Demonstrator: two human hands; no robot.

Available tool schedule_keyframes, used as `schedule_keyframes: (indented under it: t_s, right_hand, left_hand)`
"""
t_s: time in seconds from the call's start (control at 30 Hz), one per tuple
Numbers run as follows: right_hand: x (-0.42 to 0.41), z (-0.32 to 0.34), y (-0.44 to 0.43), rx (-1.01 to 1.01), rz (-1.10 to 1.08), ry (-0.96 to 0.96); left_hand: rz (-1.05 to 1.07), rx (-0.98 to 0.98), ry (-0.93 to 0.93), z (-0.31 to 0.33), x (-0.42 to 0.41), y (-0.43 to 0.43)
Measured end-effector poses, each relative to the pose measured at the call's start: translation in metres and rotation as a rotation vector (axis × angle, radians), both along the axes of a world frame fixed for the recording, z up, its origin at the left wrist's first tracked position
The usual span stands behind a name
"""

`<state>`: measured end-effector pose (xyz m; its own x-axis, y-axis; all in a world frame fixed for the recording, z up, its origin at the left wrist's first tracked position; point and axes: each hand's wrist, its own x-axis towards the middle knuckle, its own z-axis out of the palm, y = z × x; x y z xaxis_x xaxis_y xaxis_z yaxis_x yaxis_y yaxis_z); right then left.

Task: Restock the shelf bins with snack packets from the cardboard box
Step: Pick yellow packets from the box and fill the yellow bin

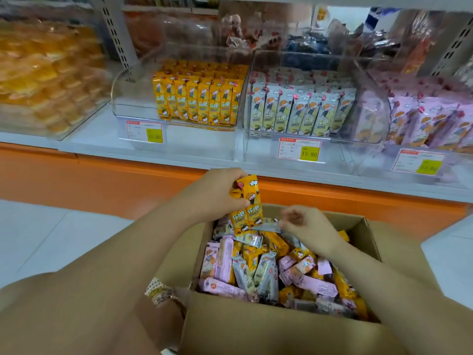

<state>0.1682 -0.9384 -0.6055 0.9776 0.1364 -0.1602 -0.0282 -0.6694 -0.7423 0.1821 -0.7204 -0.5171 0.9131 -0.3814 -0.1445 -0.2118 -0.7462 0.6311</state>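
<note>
An open cardboard box (256,331) in front of me holds several mixed snack packets (258,272) in yellow, pink and grey-white. My left hand (217,193) grips yellow packets (249,203) upright above the box's far edge. My right hand (307,224) reaches into the box's far side, its fingers pinching a grey-white packet (266,226). On the shelf above stand clear bins: one with yellow packets (199,98), one with grey-white packets (299,108), one with pink packets (432,119).
A clear bin of orange-yellow wrapped cakes (46,73) sits at the left of the shelf. Price tags (144,131) hang on the bin fronts. An orange base panel (102,180) runs under the shelf, with white floor tiles (38,239) beside the box.
</note>
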Motion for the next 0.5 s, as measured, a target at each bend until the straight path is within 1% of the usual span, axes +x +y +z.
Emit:
schedule_keyframes:
  t_s: [0.1,0.2,0.3,0.37,0.43,0.5]
  right_hand:
    - [0.001,-0.045,-0.007,-0.298,0.119,0.156]
    - [0.004,-0.072,-0.002,-0.478,0.286,0.254]
    - [0.008,-0.088,0.007,-0.562,0.385,0.382]
    - [0.011,-0.091,0.011,-0.598,0.406,0.427]
    - [0.012,-0.091,0.013,-0.581,0.384,0.376]
    - [0.011,-0.085,0.012,-0.544,0.32,0.286]
  left_hand:
    - [0.005,0.076,-0.021,-0.007,0.004,0.003]
    - [0.009,0.095,-0.024,-0.012,0.008,0.003]
    - [0.006,0.096,-0.012,-0.018,0.011,0.002]
    - [0.006,0.111,-0.01,-0.021,0.013,0.001]
    - [0.002,0.134,-0.018,-0.023,0.016,0.001]
    - [-0.002,0.165,-0.027,-0.025,0.017,0.002]
